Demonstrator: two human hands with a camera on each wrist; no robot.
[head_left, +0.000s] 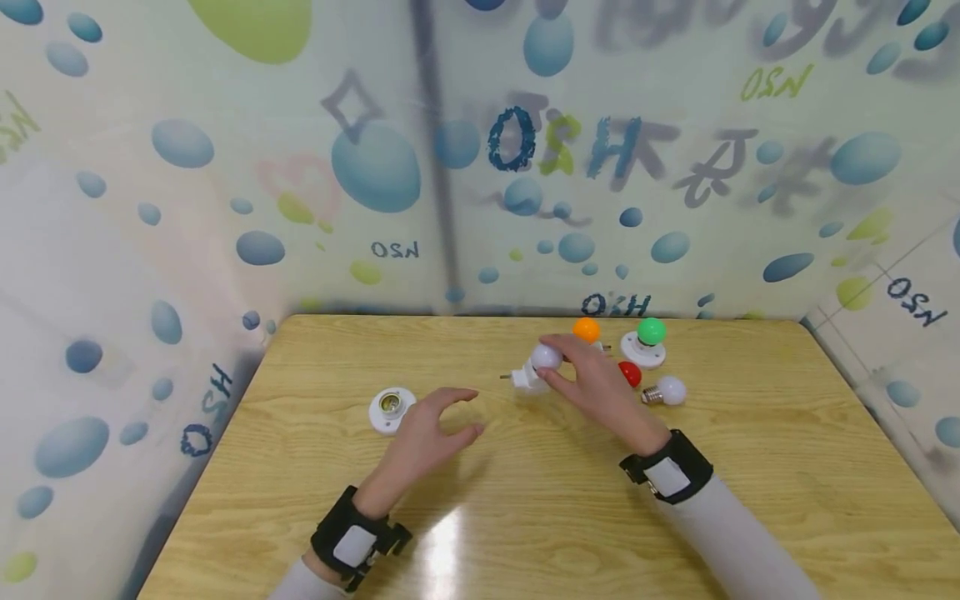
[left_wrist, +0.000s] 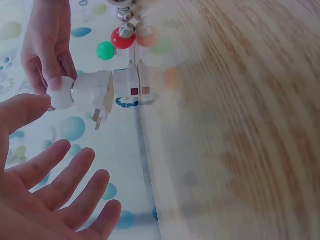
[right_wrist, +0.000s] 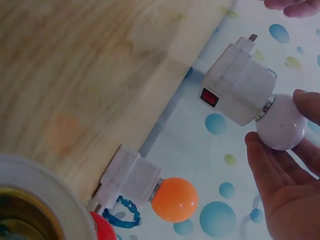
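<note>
My right hand point(head_left: 603, 392) pinches a white round bulb point(right_wrist: 281, 127) between thumb and fingers. The bulb sits in a white plug-in lamp socket point(right_wrist: 236, 82) with a red switch; its plug prongs point left in the head view. Held up over the table, bulb and socket move as one piece. My left hand point(head_left: 423, 437) is apart from them, thumb and fingers spread with nothing between them. Just beyond that hand lies a round white lamp holder point(head_left: 379, 419) without a bulb, its brass inside showing.
Behind my right hand on the wooden table point(head_left: 315, 508) are an orange bulb point(right_wrist: 175, 200) in another plug-in socket, a green bulb point(head_left: 651, 331) on a round base, a red bulb point(head_left: 630, 374) and a loose white bulb point(head_left: 672, 391). A patterned curtain point(head_left: 300, 208) borders the back.
</note>
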